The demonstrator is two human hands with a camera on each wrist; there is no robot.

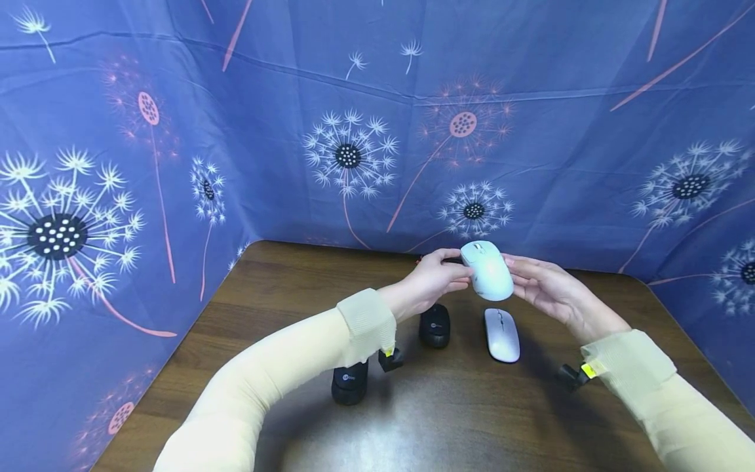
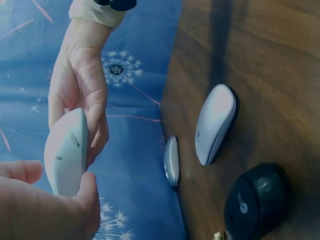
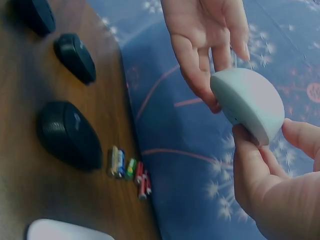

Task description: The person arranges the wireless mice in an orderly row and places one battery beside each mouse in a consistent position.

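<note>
A white mouse (image 1: 487, 270) is held up off the counter (image 1: 448, 419) between two hands, its button end away from the wearer and its top facing the head camera. The left grip (image 1: 433, 278) is closed on its left side, thumb and fingers pinching it, while the right grip (image 1: 545, 288) holds it from the right, also with thumb and fingers on it. Dark marks show on the side of its shell in the left wrist view. Just below it in the head view, a silver mouse (image 1: 503, 335) lies on the wood, with a black mouse (image 1: 435, 326) to its left and another dark mouse (image 1: 350, 385) farther left and nearer the wearer, partly hidden by the left sleeve (image 1: 301, 347). The left wrist view also shows a grey mouse (image 2: 172, 161) near the back edge, beyond the silver one. In the right wrist view, batteries (image 3: 131, 169), some blue, green and red, lie close together near that edge. The right sleeve (image 1: 666, 393) is pale too, and a blue cloth (image 1: 265, 164) printed with dandelions hangs behind the counter and along its sides.
</note>
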